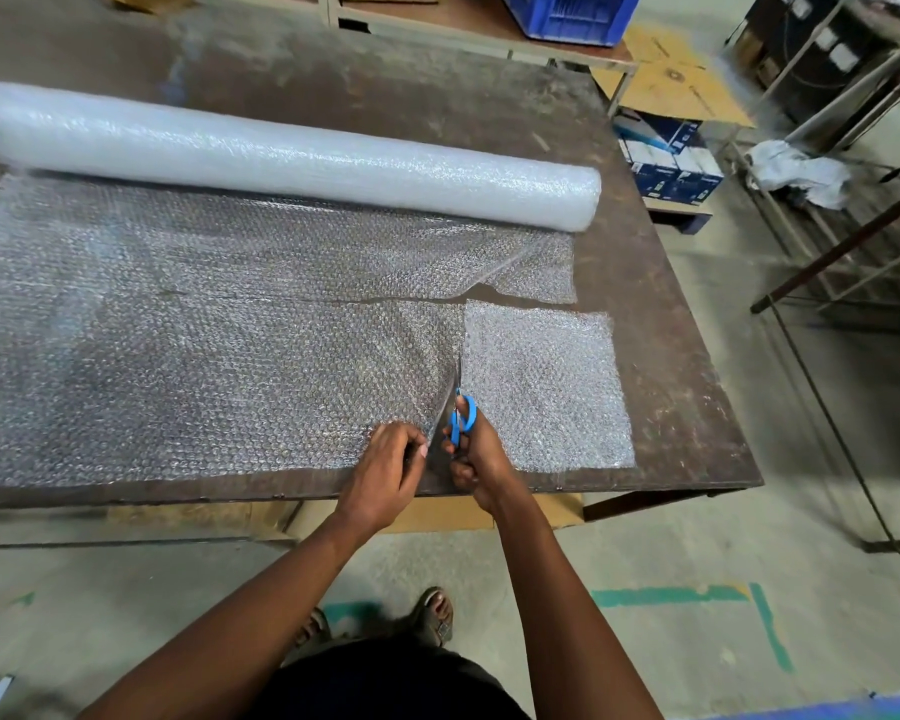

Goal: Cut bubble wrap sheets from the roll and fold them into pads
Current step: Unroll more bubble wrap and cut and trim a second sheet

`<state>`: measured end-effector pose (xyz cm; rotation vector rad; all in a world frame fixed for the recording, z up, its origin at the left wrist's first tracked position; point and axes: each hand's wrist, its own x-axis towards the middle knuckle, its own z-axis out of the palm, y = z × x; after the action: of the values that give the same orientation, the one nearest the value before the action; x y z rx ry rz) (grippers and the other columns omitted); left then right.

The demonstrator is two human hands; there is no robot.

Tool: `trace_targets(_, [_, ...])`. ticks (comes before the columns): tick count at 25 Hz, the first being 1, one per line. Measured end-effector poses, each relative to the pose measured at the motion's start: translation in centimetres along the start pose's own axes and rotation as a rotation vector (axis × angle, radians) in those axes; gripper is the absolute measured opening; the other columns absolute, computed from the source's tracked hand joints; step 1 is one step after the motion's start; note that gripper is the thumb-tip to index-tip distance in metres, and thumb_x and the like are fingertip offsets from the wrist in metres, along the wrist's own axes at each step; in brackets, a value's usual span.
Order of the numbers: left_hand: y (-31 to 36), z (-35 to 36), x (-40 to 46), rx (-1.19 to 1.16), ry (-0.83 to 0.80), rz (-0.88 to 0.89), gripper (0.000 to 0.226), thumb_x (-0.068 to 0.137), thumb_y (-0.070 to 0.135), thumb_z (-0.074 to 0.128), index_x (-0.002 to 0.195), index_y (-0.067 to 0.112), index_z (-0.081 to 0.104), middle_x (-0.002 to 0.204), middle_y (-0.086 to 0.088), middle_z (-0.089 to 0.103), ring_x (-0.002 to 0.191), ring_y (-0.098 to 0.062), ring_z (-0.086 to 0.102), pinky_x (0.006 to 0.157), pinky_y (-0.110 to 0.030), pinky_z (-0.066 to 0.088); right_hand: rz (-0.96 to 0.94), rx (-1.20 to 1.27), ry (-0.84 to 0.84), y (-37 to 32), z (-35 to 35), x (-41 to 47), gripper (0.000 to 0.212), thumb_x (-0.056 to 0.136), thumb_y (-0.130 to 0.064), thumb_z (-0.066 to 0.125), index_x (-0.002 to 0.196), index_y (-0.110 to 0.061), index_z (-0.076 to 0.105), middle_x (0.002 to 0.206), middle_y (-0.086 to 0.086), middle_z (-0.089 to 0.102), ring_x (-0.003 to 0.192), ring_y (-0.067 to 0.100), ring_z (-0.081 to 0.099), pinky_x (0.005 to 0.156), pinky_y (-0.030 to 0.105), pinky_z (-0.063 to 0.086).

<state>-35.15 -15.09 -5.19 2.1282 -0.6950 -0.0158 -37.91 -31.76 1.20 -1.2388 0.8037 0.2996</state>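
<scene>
A thick bubble wrap roll lies across the far side of the brown table. Its unrolled sheet covers the table up to the near edge. A slit runs across the sheet in front of the roll. To the right lies a squarish bubble wrap piece. Blue-handled scissors point away from me along the line between that piece and the sheet. My right hand grips the scissors. My left hand pinches the sheet's edge just left of the blades.
Stacked blue and white boxes sit on the floor beyond the table's right corner. A metal rack with a crumpled white cloth stands at the right. A blue crate rests on a far bench. Flat cardboard lies on the floor.
</scene>
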Motion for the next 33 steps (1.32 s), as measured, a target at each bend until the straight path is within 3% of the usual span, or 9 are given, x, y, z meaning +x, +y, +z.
trace_targets(11, [0.4,-0.2,0.0,0.002,-0.013,0.0,0.005,0.107,0.023,0.055,0.103,0.022,0.051,0.099,0.01,0.053,0.095,-0.011,0.047,0.081,-0.032,0.043,-0.082,-0.048,-0.03,-0.9,-0.5,1.1,0.044,0.107,-0.056,0.054,0.09,-0.016,0.058,0.07,0.003,0.051,0.046,0.012,0.025,0.039,0.024,0.02])
trace_targets(17, [0.6,-0.2,0.0,0.008,-0.013,-0.009,0.01,0.105,0.024,0.059,0.1,0.023,0.05,0.096,0.01,0.052,0.093,-0.01,0.046,0.079,-0.033,0.043,-0.081,-0.063,-0.01,-0.4,-0.6,1.7,0.051,0.103,-0.063,0.055,0.084,-0.016,0.06,0.067,0.004,0.052,0.044,0.013,0.027,0.042,0.027,0.018])
trace_targets(22, [0.8,-0.3,0.1,0.004,-0.011,-0.025,0.012,0.106,0.025,0.059,0.099,0.025,0.049,0.095,0.014,0.048,0.094,-0.008,0.044,0.08,-0.025,0.038,-0.075,-0.003,-0.052,-0.7,-0.7,1.8,0.049,0.104,-0.061,0.054,0.084,-0.017,0.059,0.067,0.002,0.049,0.042,0.01,0.024,0.038,0.025,0.019])
trace_targets(28, [0.8,-0.4,0.0,0.002,-0.018,-0.02,0.011,0.105,0.025,0.058,0.099,0.022,0.05,0.096,0.012,0.05,0.094,-0.01,0.045,0.08,-0.031,0.042,-0.119,-0.108,0.009,-2.1,-0.9,2.0,0.044,0.109,-0.053,0.051,0.089,-0.015,0.062,0.066,0.001,0.054,0.043,0.009,0.03,0.042,0.026,0.021])
trace_targets(33, [0.9,-0.5,0.0,-0.005,-0.019,-0.027,0.012,0.105,0.025,0.059,0.099,0.023,0.05,0.095,0.012,0.049,0.094,-0.011,0.046,0.079,-0.031,0.043,-0.103,-0.086,0.019,-1.8,-0.7,2.9,0.048,0.105,-0.06,0.053,0.087,-0.015,0.061,0.067,0.001,0.054,0.045,0.011,0.028,0.043,0.027,0.018])
